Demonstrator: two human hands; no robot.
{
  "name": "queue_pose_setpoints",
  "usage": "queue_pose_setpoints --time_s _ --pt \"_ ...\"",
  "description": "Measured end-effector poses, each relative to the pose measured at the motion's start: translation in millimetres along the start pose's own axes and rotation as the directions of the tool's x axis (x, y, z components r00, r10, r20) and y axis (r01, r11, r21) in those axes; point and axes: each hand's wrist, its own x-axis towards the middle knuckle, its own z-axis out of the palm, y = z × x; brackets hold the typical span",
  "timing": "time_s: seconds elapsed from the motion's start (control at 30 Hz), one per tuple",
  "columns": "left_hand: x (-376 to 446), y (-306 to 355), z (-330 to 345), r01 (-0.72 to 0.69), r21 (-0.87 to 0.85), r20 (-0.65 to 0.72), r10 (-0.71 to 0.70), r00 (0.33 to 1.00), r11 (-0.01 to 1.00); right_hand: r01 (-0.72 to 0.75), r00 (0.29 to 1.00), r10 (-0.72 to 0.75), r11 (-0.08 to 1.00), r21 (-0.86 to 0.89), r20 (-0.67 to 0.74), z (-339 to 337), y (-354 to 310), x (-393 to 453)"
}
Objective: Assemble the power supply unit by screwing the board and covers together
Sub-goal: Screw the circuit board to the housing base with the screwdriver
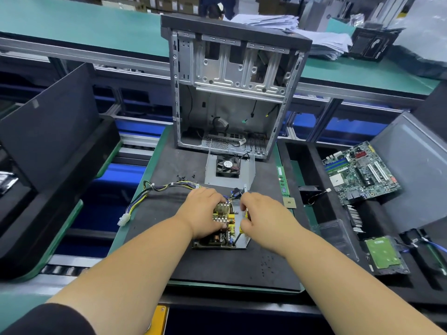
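Right, both hands are down on the power supply board (223, 224), which sits in its metal base cover (242, 241) on the black mat (217, 267) in the middle of the desk (135, 228). The left hand (205, 213) has its grip curled over the board's left side, fingers and thumb clamped on the components. The right hand (260, 215) pinches something small at the board's right edge (too hidden to name). A yellow-and-black cable bundle (154, 192) trails off to the left. Beyond the hands lies the fan cover (228, 169), with loose screws (185, 177) near it, and behind that the open computer case (232, 93). A motherboard (361, 171) rests off to the right.
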Motion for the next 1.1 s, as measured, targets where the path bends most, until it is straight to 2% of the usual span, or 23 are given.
queue_pose_setpoints --time_s 0.2,0.43,0.53,0.67,0.73,0.87,0.97,1.1 --pt "0 -1 1 -0.002 -0.001 -0.003 0.002 1.0 1.0 -0.039 0.998 0.03 0.979 -0.201 -0.048 9 2 -2" --pt "0 -1 1 -0.006 -0.005 -0.004 0.006 1.0 1.0 0.007 0.997 -0.005 1.0 -0.028 0.073 -8 0 -3" --pt "1 -1 2 -0.006 -0.007 -0.004 0.006 1.0 1.0 -0.01 0.996 0.023 0.99 -0.141 0.087 -12 0 -3" --pt "1 -2 3 -0.004 -0.013 -0.003 0.004 1.0 1.0 -0.062 0.997 0.074 0.948 -0.313 0.025 -3 -3 -4" --pt "1 -2 3 -0.001 -0.015 -0.004 0.001 1.0 1.0 -0.066 0.998 0.069 0.955 -0.289 0.002 1 -2 -6" --pt "1 -2 3 -0.004 -0.007 0.0 0.004 1.0 1.0 -0.05 0.998 0.052 0.995 -0.087 0.024 -2 2 -6" --pt "2 -2 3 -0.003 -0.009 -0.004 0.003 1.0 1.0 -0.026 1.0 0.027 0.995 -0.1 0.012 -3 3 -7" --pt "2 -2 3 -0.004 -0.003 0.001 0.004 1.0 1.0 -0.032 0.997 0.039 0.993 -0.113 0.064 1 4 -7"
